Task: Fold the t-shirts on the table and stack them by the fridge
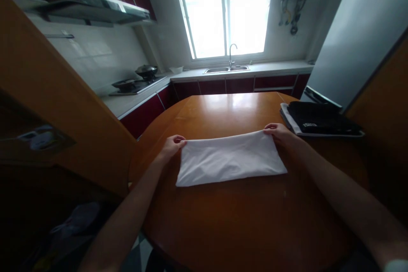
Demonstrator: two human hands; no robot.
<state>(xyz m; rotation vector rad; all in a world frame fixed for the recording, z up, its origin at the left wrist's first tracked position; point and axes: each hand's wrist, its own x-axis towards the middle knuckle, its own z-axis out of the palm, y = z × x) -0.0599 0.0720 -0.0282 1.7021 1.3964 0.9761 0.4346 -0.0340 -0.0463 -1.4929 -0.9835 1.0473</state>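
Note:
A white cloth [231,158], folded into a wide strip, lies on the brown wooden table [223,221]. Its far edge is pinched at the left corner by my left hand [172,145], thumb and fingers closed on the fabric. At the far right corner my right hand [276,131] grips the cloth in the same way. The near edge rests on the tabletop, with light wrinkles across the middle.
Folded black and white fabrics [321,119] are stacked at the table's right edge. Beyond the table are a counter with a sink [227,69], a stove with pans [146,71] and a fridge [353,42] at the right.

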